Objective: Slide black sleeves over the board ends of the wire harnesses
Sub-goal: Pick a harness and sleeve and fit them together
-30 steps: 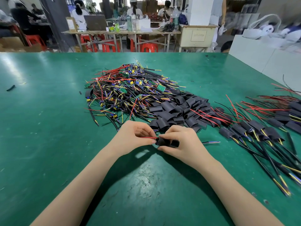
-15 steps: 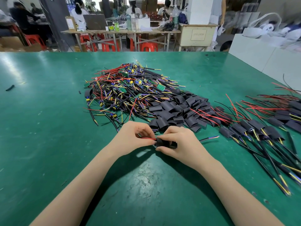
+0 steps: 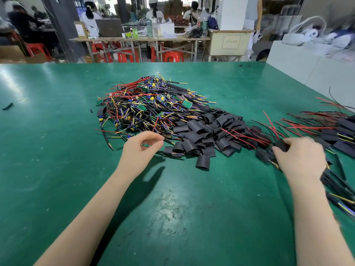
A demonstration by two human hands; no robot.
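You're on a factory assembly floor, small-electronics handwork. The big green bench carries a heap of unsleeved wire harnesses toward its far middle, loose black sleeves just right of it, sleeved harnesses at the right edge. Beyond the far edge: seated workers at a cluttered long table, red plastic stools, stacked cartons, a cream cabinet.

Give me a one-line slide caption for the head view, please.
Right hand sets a sleeved harness on the finished pile; left hand hovers by the unsleeved harnesses.
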